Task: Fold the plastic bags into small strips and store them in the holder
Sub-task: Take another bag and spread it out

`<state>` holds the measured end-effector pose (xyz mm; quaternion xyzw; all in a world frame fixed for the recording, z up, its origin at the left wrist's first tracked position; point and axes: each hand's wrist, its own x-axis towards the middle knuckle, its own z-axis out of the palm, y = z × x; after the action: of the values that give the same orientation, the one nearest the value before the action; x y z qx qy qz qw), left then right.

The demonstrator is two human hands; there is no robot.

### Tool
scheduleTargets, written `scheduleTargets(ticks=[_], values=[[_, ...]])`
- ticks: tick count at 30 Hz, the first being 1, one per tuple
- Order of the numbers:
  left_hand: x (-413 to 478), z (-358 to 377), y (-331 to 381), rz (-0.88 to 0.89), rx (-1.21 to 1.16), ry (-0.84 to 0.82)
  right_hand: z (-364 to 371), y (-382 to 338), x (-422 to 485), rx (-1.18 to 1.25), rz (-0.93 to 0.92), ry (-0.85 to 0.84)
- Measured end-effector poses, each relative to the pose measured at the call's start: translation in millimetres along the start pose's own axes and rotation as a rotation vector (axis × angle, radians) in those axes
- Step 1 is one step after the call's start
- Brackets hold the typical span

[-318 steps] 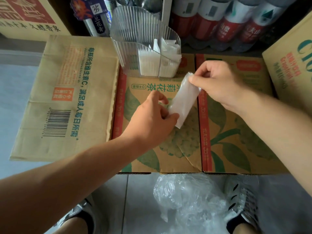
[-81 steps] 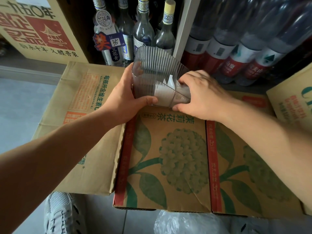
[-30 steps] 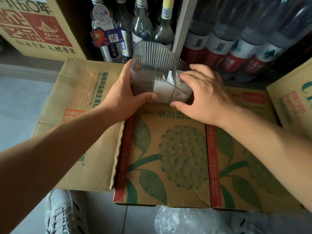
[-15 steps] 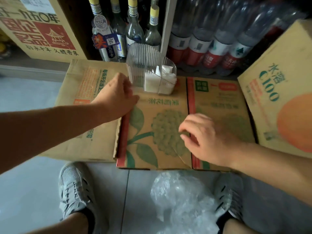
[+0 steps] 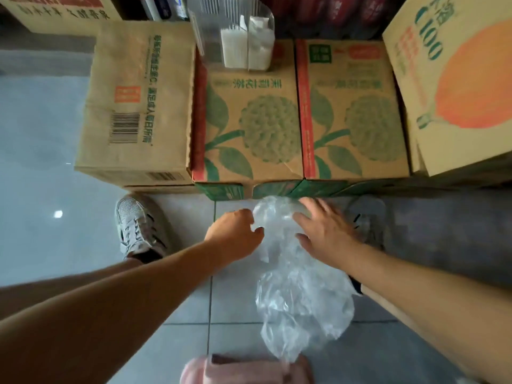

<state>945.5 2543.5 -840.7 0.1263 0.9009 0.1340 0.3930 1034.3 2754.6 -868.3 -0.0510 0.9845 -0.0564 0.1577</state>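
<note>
A heap of crumpled clear plastic bags lies on the tiled floor between my feet. My left hand pinches the heap's upper left edge with curled fingers. My right hand rests on the heap's upper right side with fingers spread. The clear ribbed holder stands on the far edge of the cardboard box, with white folded strips upright inside its right part.
Cardboard boxes sit side by side ahead: a plain brown one on the left, a green-print one beside the middle box, and an orange-print one on the right. My shoes flank the heap. A pink cloth item lies at the bottom edge.
Both hands left the holder and the box top and dropped to the bag heap on the floor. The view tilted down, so the bottles at the back mostly left the frame.
</note>
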Motion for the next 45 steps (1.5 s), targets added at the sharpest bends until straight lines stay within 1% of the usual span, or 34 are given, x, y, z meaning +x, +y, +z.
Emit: scheduleTargets(ticks=[1, 4, 6, 10, 13, 16, 18, 21, 23, 26, 28, 30, 33, 37, 40, 41, 43, 45], values=[[6.9, 8.4, -2.8, -0.046, -0.062, -0.020, 4.2, 0.4, -0.4, 0.021, 0.023, -0.022], [25.7, 25.4, 1.3, -0.154, -0.396, -0.036, 15.8, 2.1, 1.1, 0.074, 0.058, -0.078], [35.8, 34.6, 8.3, -0.213, -0.579, -0.054, 23.3, 1.3, 1.0, 0.090, 0.053, -0.073], [49.9, 48.5, 13.7, -0.286, -0.746, -0.040, 32.5, 0.5, -4.6, 0.093, -0.006, -0.062], [50.8, 46.5, 13.8, -0.271, -0.833, -0.041, 31.9, 8.7, -10.0, 0.139, -0.054, -0.009], [39.3, 36.3, 13.0, -0.157, -0.856, -0.078, 13.2, 13.7, -13.8, 0.189, -0.105, 0.062], [24.6, 19.5, 16.9, -0.050, -0.824, -0.092, -7.6, 15.2, -14.1, 0.196, -0.157, 0.112], [5.4, -20.6, 26.9, 0.118, -0.711, -0.059, -45.1, 16.7, -12.9, 0.190, -0.254, 0.198], [-4.9, -55.4, 33.8, 0.201, -0.637, 0.001, -74.3, 17.5, -11.3, 0.178, -0.324, 0.262], [-13.0, -107.5, 41.5, 0.283, -0.659, 0.094, -120.3, 23.3, -5.3, 0.113, -0.390, 0.366], [-15.1, -141.3, 46.5, 0.322, -0.654, 0.151, -148.4, 30.4, 3.5, 0.071, -0.390, 0.410], [-14.7, -168.9, 50.1, 0.354, -0.632, 0.148, -170.7, 37.8, 16.4, 0.045, -0.378, 0.430], [-1.4, -194.7, 41.4, 0.393, -0.644, 0.156, -188.2, 50.1, 40.9, 0.010, -0.359, 0.415], [25.8, -203.3, 20.9, 0.346, -0.695, 0.133, -189.3, 67.7, 72.6, 0.048, -0.278, 0.400], [45.8, -197.6, 8.5, 0.301, -0.767, 0.118, -180.4, 74.2, 92.7, 0.195, -0.142, 0.421], [52.0, -194.6, 5.2, 0.290, -0.820, 0.112, -174.0, 74.4, 100.2, 0.268, -0.058, 0.440], [61.9, -187.6, 2.7, 0.261, -0.975, 0.103, -161.2, 68.8, 114.0, 0.497, 0.199, 0.420], [66.4, -180.5, 5.9, 0.244, -1.138, 0.109, -153.7, 59.3, 126.5, 0.826, 0.451, 0.278]])
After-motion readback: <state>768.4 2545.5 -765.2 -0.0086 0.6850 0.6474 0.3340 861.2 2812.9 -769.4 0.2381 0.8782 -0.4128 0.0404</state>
